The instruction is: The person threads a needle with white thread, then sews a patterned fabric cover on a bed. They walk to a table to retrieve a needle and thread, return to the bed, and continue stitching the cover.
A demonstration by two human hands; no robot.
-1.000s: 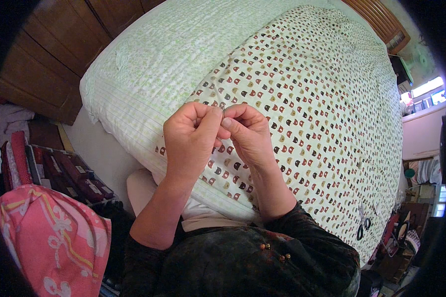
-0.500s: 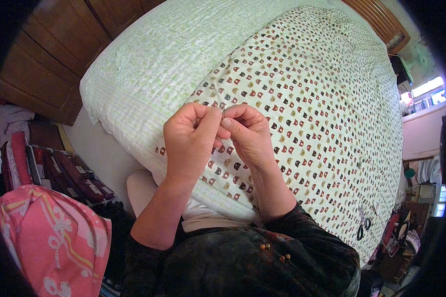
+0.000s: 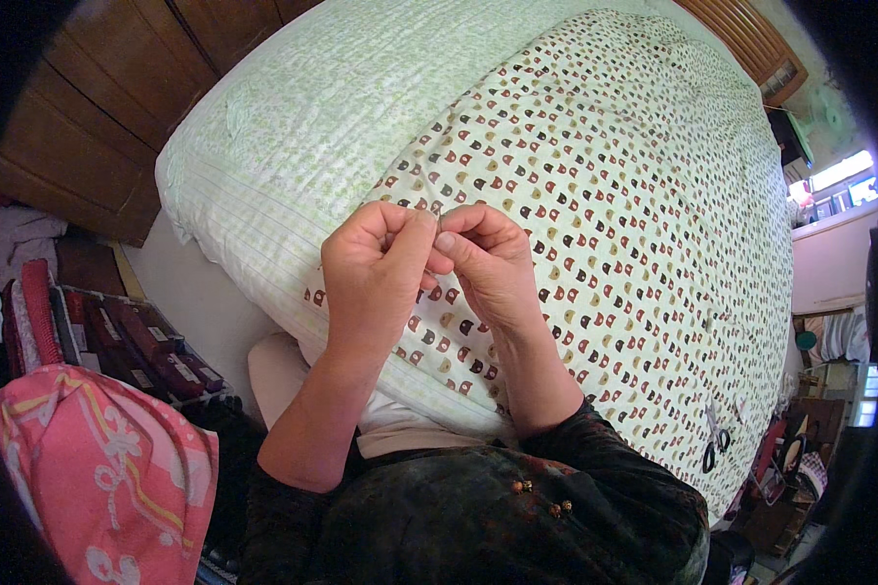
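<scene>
Your left hand (image 3: pixel 374 265) and right hand (image 3: pixel 498 268) meet near the fingertips, likely for fine control: right fingers look clamped on a thin dark sliver (image 3: pixel 440 223) between them, left pinched together, contents unclear. Scissors (image 3: pixel 722 439) sit rightward on the printed cover (image 3: pixel 644 263), probably for easy reach.

The left hand (image 3: pixel 376 263) and right hand (image 3: pixel 493 263) are meeting at the fingertips above a bed, each pinching thumb to forefinger; a thin dark item (image 3: pixel 440 223), too small to identify, is showing between them. Beneath, a white cloth (image 3: pixel 644 205) printed with red, black and tan animal heads is covering the bed's right part, while a pale green quilted cover (image 3: pixel 302 127) is showing at left. Scissors (image 3: pixel 718 442) with dark handles are lying on the printed cloth at lower right. A pink patterned cloth (image 3: pixel 107 478) is hanging at lower left.
</scene>
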